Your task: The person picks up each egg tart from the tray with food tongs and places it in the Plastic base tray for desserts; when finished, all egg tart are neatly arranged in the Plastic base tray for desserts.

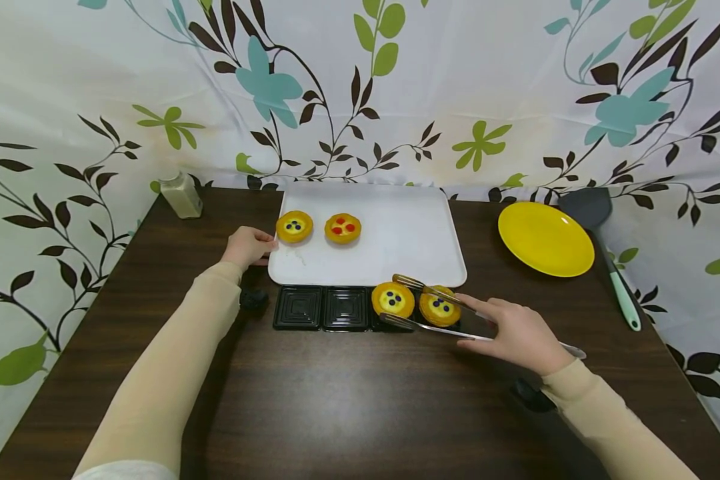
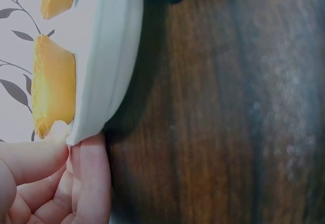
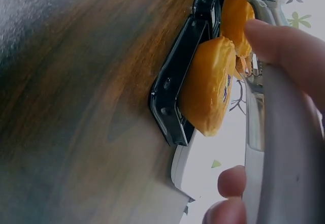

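Observation:
My left hand (image 1: 249,248) pinches the left edge of a white tray (image 1: 408,233), thumb on top and fingers below, as the left wrist view shows. On that tray sit a blueberry-topped tart (image 1: 295,227) and a red-topped tart (image 1: 343,229). A pair of metal tongs (image 1: 399,321) is held in my right hand (image 1: 516,333). Their spread tips lie either side of a blueberry-topped tart (image 1: 393,301) in the black sectioned tray (image 1: 345,309). Another blueberry-topped tart (image 1: 440,307) fills the rightmost section, beneath the tong arms in the head view. Both left sections are bare.
Toward the right stand a yellow plate (image 1: 546,239) and a dark turner with a mint handle (image 1: 623,293). A pale jar (image 1: 182,195) is at the back left corner. Leaf-patterned cloth (image 1: 432,87) hangs along the table's back and sides.

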### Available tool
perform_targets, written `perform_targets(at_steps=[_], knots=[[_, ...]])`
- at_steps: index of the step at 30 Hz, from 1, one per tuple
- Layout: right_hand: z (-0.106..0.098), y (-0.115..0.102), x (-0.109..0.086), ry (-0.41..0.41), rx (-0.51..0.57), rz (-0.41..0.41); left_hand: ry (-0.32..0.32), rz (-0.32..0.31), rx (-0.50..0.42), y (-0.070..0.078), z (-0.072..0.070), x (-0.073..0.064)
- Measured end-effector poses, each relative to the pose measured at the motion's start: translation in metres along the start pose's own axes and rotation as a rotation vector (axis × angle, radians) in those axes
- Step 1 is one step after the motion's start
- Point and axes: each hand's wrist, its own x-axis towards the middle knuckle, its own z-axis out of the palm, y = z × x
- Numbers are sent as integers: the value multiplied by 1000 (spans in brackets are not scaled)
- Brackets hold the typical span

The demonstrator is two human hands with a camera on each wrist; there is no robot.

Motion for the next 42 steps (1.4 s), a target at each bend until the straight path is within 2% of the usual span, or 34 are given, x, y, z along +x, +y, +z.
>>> perform_targets(at_steps=[20,31,42], knots=[[5,1,-2,53,-51,-51,6,-9,10,-2,2,5],[3,4,-6,31,-22,-20,-5,-1,0,0,1,-1],[2,7,-10,47,-12,-8,-7,-8,-1,1,0,0]])
